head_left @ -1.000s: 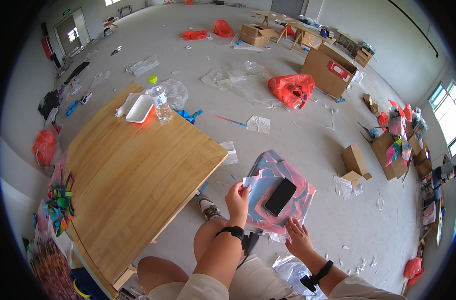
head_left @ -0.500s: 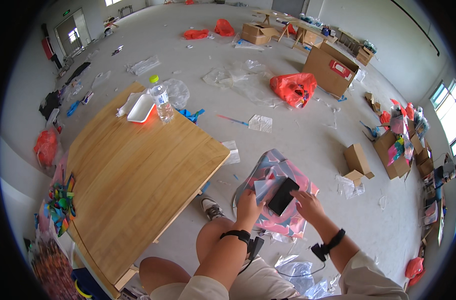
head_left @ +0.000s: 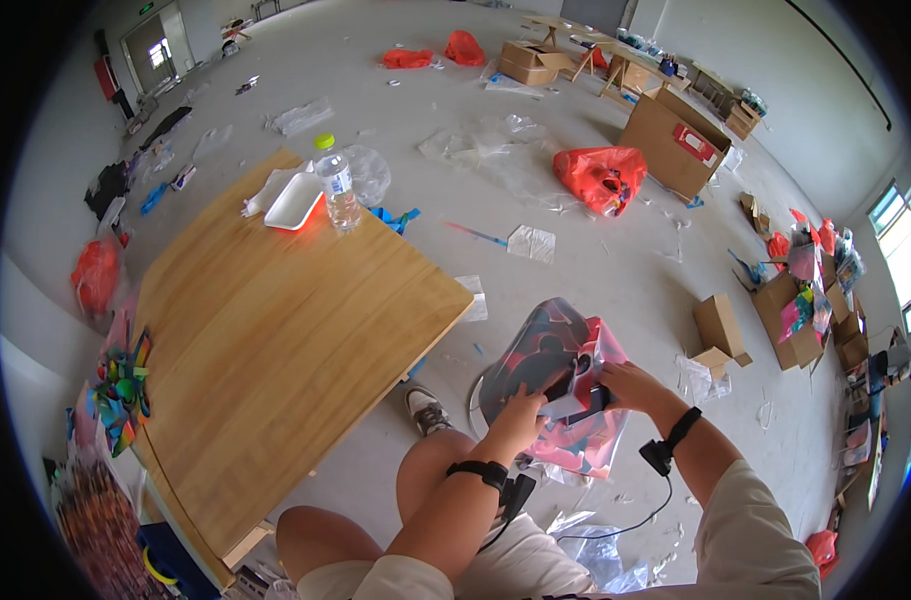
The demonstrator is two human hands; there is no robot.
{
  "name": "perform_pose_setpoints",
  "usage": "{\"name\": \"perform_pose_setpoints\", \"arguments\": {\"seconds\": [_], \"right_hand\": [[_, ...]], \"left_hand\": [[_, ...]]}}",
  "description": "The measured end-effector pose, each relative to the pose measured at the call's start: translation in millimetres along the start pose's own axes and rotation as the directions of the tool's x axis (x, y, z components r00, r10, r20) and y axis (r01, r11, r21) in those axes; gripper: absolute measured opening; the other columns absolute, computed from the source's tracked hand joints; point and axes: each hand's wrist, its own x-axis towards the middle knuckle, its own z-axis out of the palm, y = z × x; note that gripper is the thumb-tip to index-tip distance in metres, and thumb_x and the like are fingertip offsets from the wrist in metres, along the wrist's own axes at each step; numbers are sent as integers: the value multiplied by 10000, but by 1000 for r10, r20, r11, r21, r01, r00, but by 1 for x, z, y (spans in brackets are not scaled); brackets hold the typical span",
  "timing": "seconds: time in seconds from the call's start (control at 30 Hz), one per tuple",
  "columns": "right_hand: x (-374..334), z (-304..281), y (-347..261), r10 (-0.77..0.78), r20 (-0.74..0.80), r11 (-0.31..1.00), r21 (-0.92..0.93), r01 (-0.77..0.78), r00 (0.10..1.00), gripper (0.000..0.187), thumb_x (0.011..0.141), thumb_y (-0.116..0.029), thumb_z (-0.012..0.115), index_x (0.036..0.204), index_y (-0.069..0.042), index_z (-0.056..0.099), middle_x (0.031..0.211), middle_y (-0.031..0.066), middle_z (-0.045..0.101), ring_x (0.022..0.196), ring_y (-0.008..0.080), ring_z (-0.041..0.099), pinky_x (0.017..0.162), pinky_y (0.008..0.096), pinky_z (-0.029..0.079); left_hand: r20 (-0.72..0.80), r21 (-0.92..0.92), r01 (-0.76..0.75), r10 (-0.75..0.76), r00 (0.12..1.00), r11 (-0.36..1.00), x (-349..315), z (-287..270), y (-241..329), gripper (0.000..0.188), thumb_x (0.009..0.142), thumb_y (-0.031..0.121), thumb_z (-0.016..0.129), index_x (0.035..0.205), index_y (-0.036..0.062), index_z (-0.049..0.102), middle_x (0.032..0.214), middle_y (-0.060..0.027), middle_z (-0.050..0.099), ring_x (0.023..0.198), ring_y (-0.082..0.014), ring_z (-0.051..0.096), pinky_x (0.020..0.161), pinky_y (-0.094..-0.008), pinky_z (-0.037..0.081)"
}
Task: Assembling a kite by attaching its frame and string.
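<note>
In front of my knees is a squarish seat-like thing with a glossy pink, grey and black pattern. A loose pink and grey patterned plastic sheet stands raised in folds over it. My left hand is closed at the sheet's near left edge, fingers curled. My right hand grips its right side, thumb and fingers bent. Dark patches show between the hands; the black phone is mostly covered, and I cannot tell its edges from the pattern. Both wrists wear black straps.
To the left stands a wooden table with a white tray and a water bottle. A red plastic bag, an open cardboard box, a small carton and scattered plastic film lie on the floor.
The patterned sheet has been lifted and folded up between my hands. The phone, fully visible before, is now mostly hidden. My right hand has moved slightly up and right, my left hand rightward.
</note>
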Motion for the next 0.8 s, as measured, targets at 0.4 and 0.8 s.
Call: {"name": "perform_pose_setpoints", "arguments": {"seconds": [0.4, 0.8], "right_hand": [[0, -76, 46, 246, -633, 969, 172, -176, 734, 203, 859, -57, 715, 1044, -2, 651, 1006, 205, 635, 969, 427, 605, 838, 466, 495], [136, -49, 45, 78, 366, 989, -149, -25, 927, 352, 835, -254, 735, 1179, -183, 755, 1152, 57, 743, 1068, 290, 684, 914, 414, 533]], "left_hand": [[261, 58, -105, 86, 961, 993, 4, -7, 1, 478, 773, 369, 842, 1212, 197, 765, 1602, -272, 340, 1504, -582, 148, 1194, -689, 192], [268, 70, -85, 63, 961, 994, 4, -11, 4, 454, 730, 339, 874, 1152, 191, 795, 1601, -265, 339, 1493, -581, 193, 1190, -682, 231]]}}
